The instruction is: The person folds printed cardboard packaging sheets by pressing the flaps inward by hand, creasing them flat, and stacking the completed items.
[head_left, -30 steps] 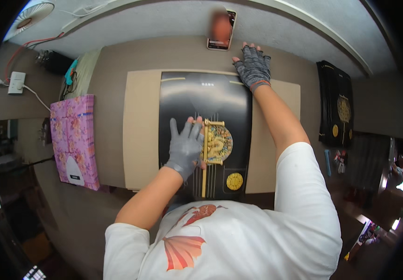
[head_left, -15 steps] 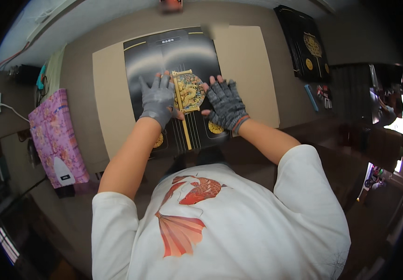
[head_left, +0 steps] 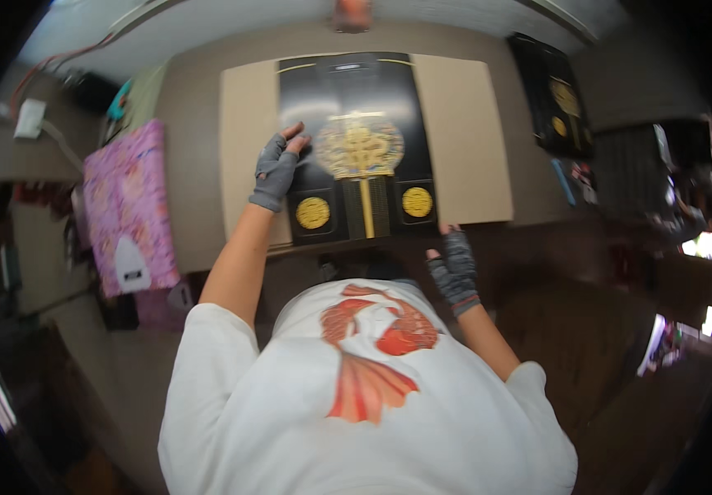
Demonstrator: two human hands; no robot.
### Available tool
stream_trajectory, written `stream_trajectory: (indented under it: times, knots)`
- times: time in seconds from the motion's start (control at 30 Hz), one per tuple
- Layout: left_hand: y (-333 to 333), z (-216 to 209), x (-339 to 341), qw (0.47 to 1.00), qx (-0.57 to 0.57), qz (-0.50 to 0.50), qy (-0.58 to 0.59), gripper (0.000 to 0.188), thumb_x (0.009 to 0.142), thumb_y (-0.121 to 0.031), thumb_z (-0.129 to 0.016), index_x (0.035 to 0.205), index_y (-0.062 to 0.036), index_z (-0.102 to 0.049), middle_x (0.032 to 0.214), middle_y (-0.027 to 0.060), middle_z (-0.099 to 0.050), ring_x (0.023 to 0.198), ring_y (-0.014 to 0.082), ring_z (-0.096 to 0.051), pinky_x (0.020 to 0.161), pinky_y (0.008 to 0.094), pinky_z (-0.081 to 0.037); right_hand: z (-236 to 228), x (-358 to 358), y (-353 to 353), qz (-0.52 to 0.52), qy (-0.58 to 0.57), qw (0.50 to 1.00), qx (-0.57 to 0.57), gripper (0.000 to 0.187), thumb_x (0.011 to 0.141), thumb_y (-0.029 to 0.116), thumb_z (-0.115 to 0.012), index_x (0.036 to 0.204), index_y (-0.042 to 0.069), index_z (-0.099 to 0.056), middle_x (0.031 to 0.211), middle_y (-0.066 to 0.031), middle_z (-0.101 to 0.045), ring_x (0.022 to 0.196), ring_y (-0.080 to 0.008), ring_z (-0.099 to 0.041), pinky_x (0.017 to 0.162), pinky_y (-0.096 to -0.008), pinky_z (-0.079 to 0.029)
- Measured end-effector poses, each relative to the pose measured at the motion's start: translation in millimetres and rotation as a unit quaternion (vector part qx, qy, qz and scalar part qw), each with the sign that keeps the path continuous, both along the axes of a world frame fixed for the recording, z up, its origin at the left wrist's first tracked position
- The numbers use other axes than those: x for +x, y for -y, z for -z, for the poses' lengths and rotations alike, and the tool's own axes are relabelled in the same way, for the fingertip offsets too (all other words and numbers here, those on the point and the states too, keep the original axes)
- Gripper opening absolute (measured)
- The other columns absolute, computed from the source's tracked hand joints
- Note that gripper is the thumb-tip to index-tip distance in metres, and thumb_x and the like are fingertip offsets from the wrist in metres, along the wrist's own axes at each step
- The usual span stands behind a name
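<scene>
- The flat black panel (head_left: pixel 347 95) lies in the middle, on top of a tan board (head_left: pixel 463 140).
- The board sits on the brown table (head_left: pixel 195 107), and it shows on the left and right sides of the panel.
- The panel has a big round gold picture (head_left: pixel 359 153) and, nearer, two small gold circles, one left (head_left: pixel 313 213) and one right (head_left: pixel 417 202).
- The left hand (head_left: pixel 275 175) wears a gray glove with bare fingertips. It is over the left edge of the panel, with its fingers close together and a bit bent. I cannot tell if it touches or pinches the panel.
- The right hand (head_left: pixel 455 268) wears a darker gray glove. It is just past the near edge of the table, by the panel's near right corner. Its thumb and fingers are apart, and nothing shows between them.
- A pink flowery bundle (head_left: pixel 137 198) with a white patch (head_left: pixel 131 266) is on the left.
- More black panels (head_left: pixel 550 95) with gold pictures lie on the far right, with a blue stick (head_left: pixel 563 183) nearer.
- A small white box (head_left: pixel 30 119) is far left.
</scene>
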State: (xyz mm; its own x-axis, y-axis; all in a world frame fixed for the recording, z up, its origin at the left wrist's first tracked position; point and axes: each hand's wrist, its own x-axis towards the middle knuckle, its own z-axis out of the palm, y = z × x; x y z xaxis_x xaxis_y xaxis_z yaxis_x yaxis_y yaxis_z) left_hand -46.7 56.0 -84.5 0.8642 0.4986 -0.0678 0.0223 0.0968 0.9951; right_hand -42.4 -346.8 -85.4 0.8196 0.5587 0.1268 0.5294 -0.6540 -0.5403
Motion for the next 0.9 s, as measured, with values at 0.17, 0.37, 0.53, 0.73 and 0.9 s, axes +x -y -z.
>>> stream_trajectory:
  times: [0.17,0.37,0.53,0.73,0.9]
  knots:
    - [-15.5,7.0,-80.5,0.986,0.074,-0.085,-0.124,0.031,0.098,-0.019,-0.058,0.123,0.0000,-0.060,0.108,0.0155,-0.068,0.091,0.0199,-0.069,0.080,0.0315,-0.055,-19.6,17.9,-26.4,0.187,-0.230,0.945,0.139,0.056,0.086,0.000,-0.067,0.140,0.002,-0.049,0.122,-0.0104,-0.058,0.108,-0.0178,-0.058,0.095,-0.0305,-0.047]
    - [40.5,-35.1,-118.8,0.869,0.300,0.061,-0.388,0.054,0.090,-0.037,-0.067,0.120,0.0054,-0.052,0.097,0.0253,-0.067,0.085,0.0394,-0.069,0.077,0.0453,-0.055,-24.1,67.6,-31.8,0.207,-0.550,0.789,0.179,0.054,0.093,0.009,-0.066,0.141,-0.001,-0.042,0.099,-0.0122,-0.064,0.066,-0.0188,-0.066,0.050,-0.0300,-0.055]
    - [59.0,-49.6,-120.6,0.927,-0.147,0.095,-0.331,0.036,0.097,-0.024,-0.058,0.124,-0.0003,-0.054,0.106,0.0086,-0.067,0.071,0.0128,-0.069,0.057,0.0230,-0.056,-36.9,82.7,-25.9,0.189,-0.618,0.746,0.160,0.047,0.096,0.021,-0.065,0.135,-0.001,-0.050,0.086,-0.0156,-0.068,0.062,-0.0195,-0.068,0.045,-0.0299,-0.054]
    - [96.7,-36.8,-77.0,0.922,-0.208,0.118,-0.304,0.031,0.097,-0.023,-0.060,0.119,-0.0019,-0.057,0.099,0.0091,-0.070,0.071,0.0105,-0.069,0.054,0.0200,-0.054,-26.0,105.6,5.0,0.303,-0.477,0.792,0.231,0.030,0.095,0.030,-0.067,0.114,0.007,-0.063,0.081,-0.0077,-0.069,0.053,-0.0133,-0.061,0.041,-0.0263,-0.048]
    - [143.7,-38.0,-20.5,0.888,-0.205,0.216,-0.350,0.027,0.099,-0.024,-0.059,0.111,-0.0003,-0.059,0.092,0.0104,-0.072,0.071,0.0101,-0.068,0.059,0.0209,-0.055,-18.9,108.4,16.4,0.336,-0.566,0.588,0.470,0.021,0.093,0.034,-0.071,0.098,0.016,-0.061,0.077,-0.0013,-0.065,0.051,-0.0135,-0.057,0.043,-0.0276,-0.046]
